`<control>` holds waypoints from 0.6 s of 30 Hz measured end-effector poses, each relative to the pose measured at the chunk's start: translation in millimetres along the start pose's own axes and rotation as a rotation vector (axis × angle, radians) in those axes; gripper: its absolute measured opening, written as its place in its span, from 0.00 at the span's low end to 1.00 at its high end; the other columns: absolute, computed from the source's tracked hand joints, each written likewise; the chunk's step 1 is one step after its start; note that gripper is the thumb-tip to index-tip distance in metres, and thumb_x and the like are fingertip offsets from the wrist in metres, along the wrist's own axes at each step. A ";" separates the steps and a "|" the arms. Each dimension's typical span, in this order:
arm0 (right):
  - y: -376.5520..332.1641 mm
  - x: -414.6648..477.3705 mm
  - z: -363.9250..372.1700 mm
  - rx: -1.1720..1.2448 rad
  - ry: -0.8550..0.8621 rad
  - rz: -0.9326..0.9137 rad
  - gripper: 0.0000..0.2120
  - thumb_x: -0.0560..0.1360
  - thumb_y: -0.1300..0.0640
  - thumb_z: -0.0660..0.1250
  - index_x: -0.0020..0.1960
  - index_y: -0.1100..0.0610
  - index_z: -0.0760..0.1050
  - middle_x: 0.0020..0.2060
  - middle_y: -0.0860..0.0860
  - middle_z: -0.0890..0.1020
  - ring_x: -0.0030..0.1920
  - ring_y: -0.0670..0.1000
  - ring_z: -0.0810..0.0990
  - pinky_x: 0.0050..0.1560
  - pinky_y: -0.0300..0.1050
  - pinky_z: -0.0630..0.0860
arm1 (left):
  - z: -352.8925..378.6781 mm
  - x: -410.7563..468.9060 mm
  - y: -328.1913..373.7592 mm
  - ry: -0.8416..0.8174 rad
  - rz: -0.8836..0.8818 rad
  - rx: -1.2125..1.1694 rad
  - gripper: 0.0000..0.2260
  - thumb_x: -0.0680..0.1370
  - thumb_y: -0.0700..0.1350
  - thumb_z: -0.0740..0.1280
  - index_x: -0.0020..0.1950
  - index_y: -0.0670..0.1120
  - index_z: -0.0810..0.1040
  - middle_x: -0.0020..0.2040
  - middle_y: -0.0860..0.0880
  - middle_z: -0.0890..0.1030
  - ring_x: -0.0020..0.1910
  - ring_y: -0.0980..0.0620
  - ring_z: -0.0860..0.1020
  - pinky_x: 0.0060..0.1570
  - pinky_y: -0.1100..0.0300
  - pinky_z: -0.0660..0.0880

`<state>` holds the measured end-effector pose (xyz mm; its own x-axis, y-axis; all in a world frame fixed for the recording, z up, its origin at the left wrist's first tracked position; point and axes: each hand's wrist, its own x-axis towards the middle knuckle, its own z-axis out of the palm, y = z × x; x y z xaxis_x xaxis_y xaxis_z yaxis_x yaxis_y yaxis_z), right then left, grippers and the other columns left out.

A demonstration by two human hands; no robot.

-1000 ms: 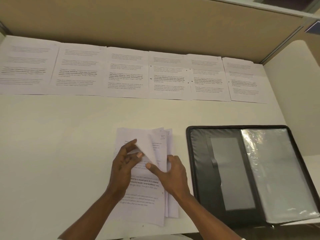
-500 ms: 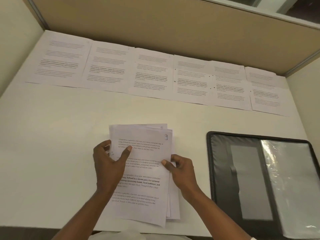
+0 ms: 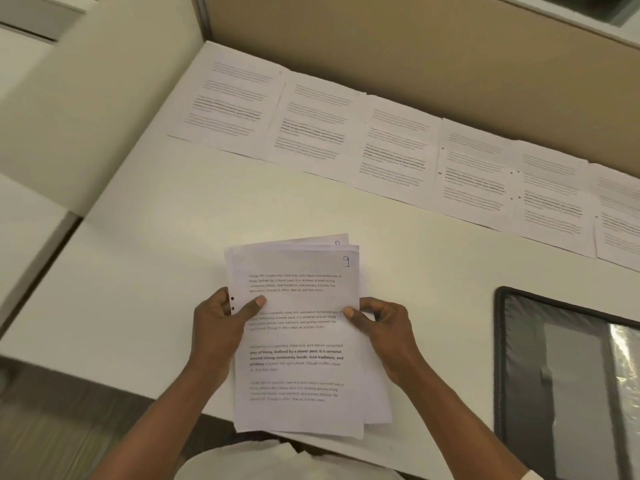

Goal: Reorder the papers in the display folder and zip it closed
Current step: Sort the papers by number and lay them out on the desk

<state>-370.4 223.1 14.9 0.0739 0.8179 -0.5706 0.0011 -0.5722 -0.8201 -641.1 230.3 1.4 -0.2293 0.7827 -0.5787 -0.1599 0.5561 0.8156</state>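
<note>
Loosely fanned paper stack, top sheet numbered 9.

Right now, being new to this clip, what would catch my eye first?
The stack of papers stands out, gripped at both sides by the left hand and right hand near the desk's front edge, its top sheet marked with a handwritten 9. Behind it, a row of printed sheets lines the back of the desk, and an open black display folder lies at the right.

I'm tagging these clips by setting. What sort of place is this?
Probably an office cubicle: a pale desk backed by a tan partition panel, printed sheets laid in a row along it, and an open display folder at the right.
</note>
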 end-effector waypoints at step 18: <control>-3.7 52.1 -4.3 -0.228 0.049 -0.181 0.12 0.75 0.62 0.78 0.54 0.48 0.87 0.54 0.42 0.87 0.58 0.47 0.85 0.60 0.53 0.83 | -36.6 -6.6 -20.7 0.169 0.018 0.147 0.09 0.80 0.44 0.76 0.59 0.50 0.84 0.51 0.52 0.89 0.49 0.47 0.88 0.50 0.45 0.85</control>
<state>-362.3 267.6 -11.6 0.0998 0.9072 -0.4088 0.2418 -0.4206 -0.8744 -671.4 203.4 -11.6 -0.3909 0.7413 -0.5456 -0.0157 0.5873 0.8092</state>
